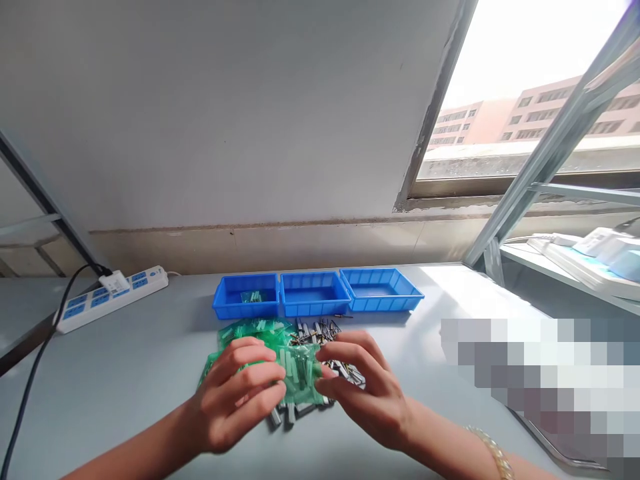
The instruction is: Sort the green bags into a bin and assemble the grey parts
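Between my hands is a small translucent green plastic bag (300, 377) with light strips and darker slim pieces inside. My left hand (240, 393) has its curled fingertips at the bag's left edge, the thumb side partly hidden. On the opposite edge, my right hand (367, 387) pinches the bag between thumb and fingers. Behind and beside my left hand lie more green bags (255, 328). A loose heap of small metal pieces (320, 330), some bar-shaped and some thin like pins, spreads on the table under and behind the held bag.
Three blue bins stand in a row behind the heap: a left bin (220, 308) with a green bag in it, a middle bin (315, 308) and a right bin (385, 303). A power strip (113, 300) with a black cable lies left. Metal posts rise at both sides.
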Demonstrator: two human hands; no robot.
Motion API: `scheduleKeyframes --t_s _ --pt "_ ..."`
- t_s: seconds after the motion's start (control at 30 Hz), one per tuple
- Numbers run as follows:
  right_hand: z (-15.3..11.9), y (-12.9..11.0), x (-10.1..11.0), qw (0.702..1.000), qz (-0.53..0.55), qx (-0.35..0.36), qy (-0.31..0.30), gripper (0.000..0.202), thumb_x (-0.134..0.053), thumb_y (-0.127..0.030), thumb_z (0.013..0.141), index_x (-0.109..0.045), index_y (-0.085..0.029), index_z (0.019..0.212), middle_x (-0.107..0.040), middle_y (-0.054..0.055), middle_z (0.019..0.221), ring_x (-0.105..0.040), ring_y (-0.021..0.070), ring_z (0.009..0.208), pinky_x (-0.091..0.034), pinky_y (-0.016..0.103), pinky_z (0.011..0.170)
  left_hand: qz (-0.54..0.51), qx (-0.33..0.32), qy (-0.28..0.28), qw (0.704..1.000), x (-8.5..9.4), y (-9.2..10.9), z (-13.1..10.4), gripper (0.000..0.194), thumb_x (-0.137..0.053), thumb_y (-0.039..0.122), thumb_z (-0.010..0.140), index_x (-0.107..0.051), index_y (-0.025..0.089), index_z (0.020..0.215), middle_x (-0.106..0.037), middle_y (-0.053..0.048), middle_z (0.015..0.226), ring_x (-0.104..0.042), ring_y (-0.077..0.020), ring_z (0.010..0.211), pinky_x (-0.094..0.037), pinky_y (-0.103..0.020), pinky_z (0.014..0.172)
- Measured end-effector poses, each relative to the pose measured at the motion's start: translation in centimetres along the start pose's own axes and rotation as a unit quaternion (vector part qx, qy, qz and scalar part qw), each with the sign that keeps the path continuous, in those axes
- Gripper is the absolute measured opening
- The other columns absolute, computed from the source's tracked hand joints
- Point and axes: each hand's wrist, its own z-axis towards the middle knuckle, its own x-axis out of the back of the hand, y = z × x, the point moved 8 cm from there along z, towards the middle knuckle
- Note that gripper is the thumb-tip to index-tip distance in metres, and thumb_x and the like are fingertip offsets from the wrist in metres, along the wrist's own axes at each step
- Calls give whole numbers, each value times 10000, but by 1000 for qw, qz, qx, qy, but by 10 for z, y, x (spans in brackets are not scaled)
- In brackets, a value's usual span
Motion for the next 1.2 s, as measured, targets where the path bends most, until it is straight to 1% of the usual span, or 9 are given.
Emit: scheduleKeyframes --t_s 0.23,0.33,0.4,0.47,0.57,0.73,1.03,1.13,1.2 --pt "1 8 -5 995 76 -62 -27 260 -456 26 850 -557 -207 794 -661 61 855 -559 208 899 -482 357 742 -81 98 1 992 -2 -6 -5 256 -435 155 959 -670 236 1021 -766 -70 882 -691 -240 909 -540 -395 821" --pt "-3 28 -13 961 188 -201 -18 168 -523 -65 864 -545 -231 865 -645 23 769 -598 169 730 -490 312 660 -183 231 33 955 -4 -25 -5 183 -609 105 839 -674 241 944 -748 -42 856 -692 -204 778 -554 -320 721" --pt "-15 45 -27 891 294 -345 -30 123 -599 -190 861 -535 -233 957 -606 -5 711 -570 140 624 -471 272 575 -248 382 25 890 -15 -44 -12 159 -673 102 775 -656 231 866 -717 -11 786 -659 -158 655 -541 -267 637" --pt "-29 54 -45 789 403 -461 -46 255 -649 -329 836 -516 -224 1027 -558 -33 672 -529 117 566 -438 243 517 -314 505 -7 804 -31 -54 -23 87 -676 166 762 -612 209 802 -657 13 672 -613 -136 569 -516 -239 549" --pt "-40 55 -60 690 484 -536 -55 427 -722 -447 751 -516 -208 1040 -525 -58 643 -491 93 529 -401 223 497 -387 582 -53 713 -49 -56 -31 119 -651 273 749 -562 196 766 -568 46 553 -564 -126 502 -478 -221 465" --pt "-43 62 -59 679 465 -567 -42 482 -738 -492 715 -556 -208 1059 -594 -18 750 -516 106 625 -419 237 569 -359 596 -48 717 -46 -73 -36 204 -655 343 714 -561 179 793 -598 31 559 -589 -140 514 -472 -231 469" --pt "-52 74 -54 699 398 -592 -50 393 -699 -511 734 -623 -201 963 -595 -5 746 -525 131 657 -418 253 585 -55 555 27 830 3 -170 -55 321 -662 385 735 -635 192 990 -718 -118 1041 -635 -310 1005 -509 -378 745" --pt "-52 73 -53 704 391 -589 -65 384 -680 -524 740 -627 -204 947 -622 9 758 -562 156 701 -437 267 610 20 507 24 862 16 -171 -54 351 -625 321 763 -610 204 1094 -641 -123 1218 -524 -327 1175 -476 -407 843" --pt "-51 73 -53 710 385 -584 -79 371 -661 -526 758 -626 -206 941 -633 13 757 -570 163 714 -440 272 624 20 470 -24 882 14 -163 -49 251 -594 290 792 -643 213 1026 -704 -84 1054 -613 -281 1014 -488 -370 802"
